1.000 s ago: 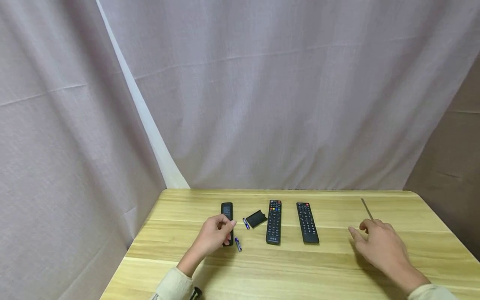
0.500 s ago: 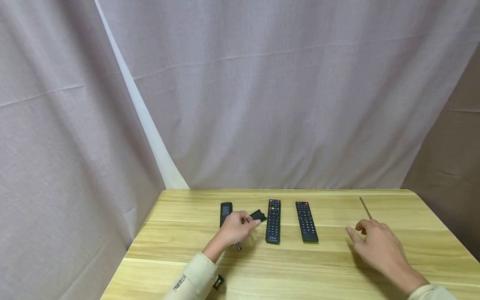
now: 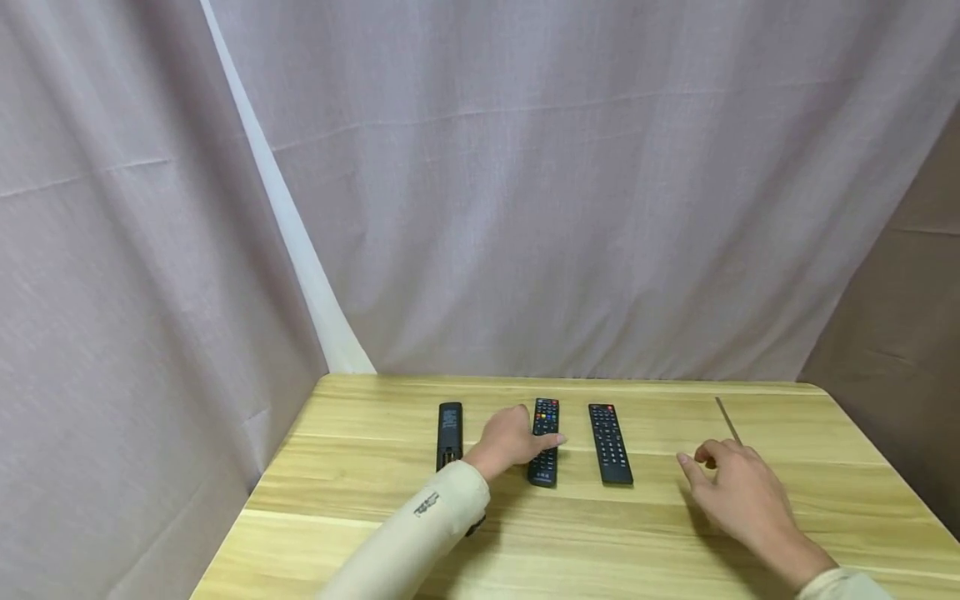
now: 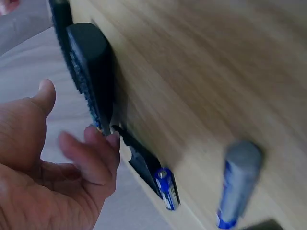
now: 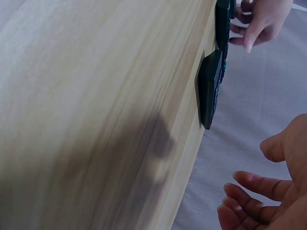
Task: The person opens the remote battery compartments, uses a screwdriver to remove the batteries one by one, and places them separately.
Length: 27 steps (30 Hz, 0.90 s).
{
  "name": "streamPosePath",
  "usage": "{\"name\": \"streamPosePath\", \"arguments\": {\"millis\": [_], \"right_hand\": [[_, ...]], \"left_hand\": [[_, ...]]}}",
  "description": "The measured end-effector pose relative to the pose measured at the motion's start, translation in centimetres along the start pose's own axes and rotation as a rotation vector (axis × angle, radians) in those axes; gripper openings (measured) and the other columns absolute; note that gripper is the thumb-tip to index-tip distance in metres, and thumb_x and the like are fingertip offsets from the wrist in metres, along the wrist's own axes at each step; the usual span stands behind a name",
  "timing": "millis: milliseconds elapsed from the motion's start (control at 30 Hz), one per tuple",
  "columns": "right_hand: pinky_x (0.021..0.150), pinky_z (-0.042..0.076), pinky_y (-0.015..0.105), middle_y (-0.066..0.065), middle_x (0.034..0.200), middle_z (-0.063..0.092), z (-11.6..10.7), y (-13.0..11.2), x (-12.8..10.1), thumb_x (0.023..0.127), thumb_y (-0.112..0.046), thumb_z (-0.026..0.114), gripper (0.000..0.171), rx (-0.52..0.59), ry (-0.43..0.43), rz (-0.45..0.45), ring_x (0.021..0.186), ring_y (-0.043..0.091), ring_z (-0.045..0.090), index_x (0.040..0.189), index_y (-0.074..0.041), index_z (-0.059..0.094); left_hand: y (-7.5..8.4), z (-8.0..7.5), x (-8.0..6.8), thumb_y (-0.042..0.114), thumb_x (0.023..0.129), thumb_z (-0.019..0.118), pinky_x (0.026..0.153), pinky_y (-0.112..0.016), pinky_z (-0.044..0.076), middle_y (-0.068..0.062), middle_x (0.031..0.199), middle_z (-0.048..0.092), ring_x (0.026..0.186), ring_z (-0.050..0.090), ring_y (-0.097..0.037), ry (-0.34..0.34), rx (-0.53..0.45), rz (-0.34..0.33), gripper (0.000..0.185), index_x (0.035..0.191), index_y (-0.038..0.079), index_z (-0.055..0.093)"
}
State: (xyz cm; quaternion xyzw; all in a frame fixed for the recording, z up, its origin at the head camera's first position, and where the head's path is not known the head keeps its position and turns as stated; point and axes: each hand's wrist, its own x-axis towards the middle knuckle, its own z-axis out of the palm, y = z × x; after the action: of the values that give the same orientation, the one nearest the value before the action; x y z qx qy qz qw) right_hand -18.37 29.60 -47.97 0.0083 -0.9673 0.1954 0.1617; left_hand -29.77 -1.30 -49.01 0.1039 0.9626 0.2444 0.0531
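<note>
My left hand (image 3: 513,437) hovers at the middle remote control (image 3: 543,476), its thumb stretched across the buttons in the head view. The left wrist view shows its fingers loosely bent, with nothing held between them and the thumb. Below those fingers lie a black battery cover (image 4: 142,163) and a blue battery (image 4: 167,189); a second battery (image 4: 237,179) is nearer the camera. Hand and sleeve hide these three from the head camera. Over the table's right side, my right hand (image 3: 738,492) is held with relaxed fingers around nothing, near a thin dark strip (image 3: 726,419).
A remote control (image 3: 450,427) lies back-up on the left, its battery compartment uncovered. Another remote (image 3: 611,446) lies button-side up to the right of the middle one. The wooden table (image 3: 360,492) ends at a grey curtain (image 3: 562,250).
My left hand has moved right, from the left remote past the battery cover to the middle remote. The right hand has stayed nearly in place.
</note>
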Motion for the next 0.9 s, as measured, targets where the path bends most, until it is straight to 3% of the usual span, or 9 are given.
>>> {"name": "streamPosePath", "arguments": {"millis": [167,267,467,633,900], "right_hand": [[0.072,0.056,0.052,0.016,0.1,0.073,0.0,-0.1,-0.2,0.104,-0.04,0.067,0.038,0.003,-0.019,0.005,0.086,0.03,0.065,0.103,-0.003,0.074],[0.071,0.056,0.051,0.016,0.1,0.073,-0.1,0.0,-0.3,0.105,-0.04,0.066,0.039,0.001,-0.026,0.01,0.085,0.029,0.065,0.104,-0.002,0.074],[0.074,0.056,0.054,0.014,0.098,0.073,0.1,-0.2,-0.4,0.103,-0.038,0.068,0.035,0.001,0.002,-0.006,0.086,0.029,0.065,0.101,-0.004,0.074],[0.074,0.055,0.056,0.013,0.097,0.073,0.3,-0.5,-0.5,0.103,-0.039,0.068,0.034,0.0,0.011,-0.003,0.085,0.029,0.065,0.099,-0.005,0.074],[0.072,0.056,0.057,0.015,0.101,0.074,0.6,-0.5,-1.1,0.104,-0.038,0.066,0.034,0.003,-0.008,0.01,0.092,0.035,0.069,0.102,-0.005,0.074]], "left_hand": [[0.7,1.3,0.9,0.067,0.088,0.079,0.047,-0.027,0.037,0.004,0.058,0.043,0.053,0.04,-0.013,-0.015,0.003,-0.032,0.062,0.065,0.015,0.054],[1.1,1.7,0.9,0.064,0.087,0.081,0.045,-0.027,0.034,0.005,0.058,0.036,0.051,0.037,-0.013,-0.025,-0.006,-0.048,0.065,0.06,0.018,0.045],[1.6,1.8,1.1,0.056,0.086,0.087,0.054,-0.027,0.046,-0.003,0.077,0.06,0.066,0.053,-0.017,-0.014,-0.003,-0.067,0.053,0.092,0.006,0.071],[1.7,1.9,1.4,0.052,0.085,0.088,0.059,-0.028,0.054,-0.008,0.09,0.068,0.073,0.059,-0.017,0.012,0.029,-0.069,0.063,0.116,0.0,0.072],[1.3,2.0,0.9,0.048,0.086,0.088,0.053,-0.029,0.052,-0.008,0.085,0.068,0.067,0.06,-0.018,0.021,0.007,-0.07,0.057,0.113,0.0,0.071]]}}
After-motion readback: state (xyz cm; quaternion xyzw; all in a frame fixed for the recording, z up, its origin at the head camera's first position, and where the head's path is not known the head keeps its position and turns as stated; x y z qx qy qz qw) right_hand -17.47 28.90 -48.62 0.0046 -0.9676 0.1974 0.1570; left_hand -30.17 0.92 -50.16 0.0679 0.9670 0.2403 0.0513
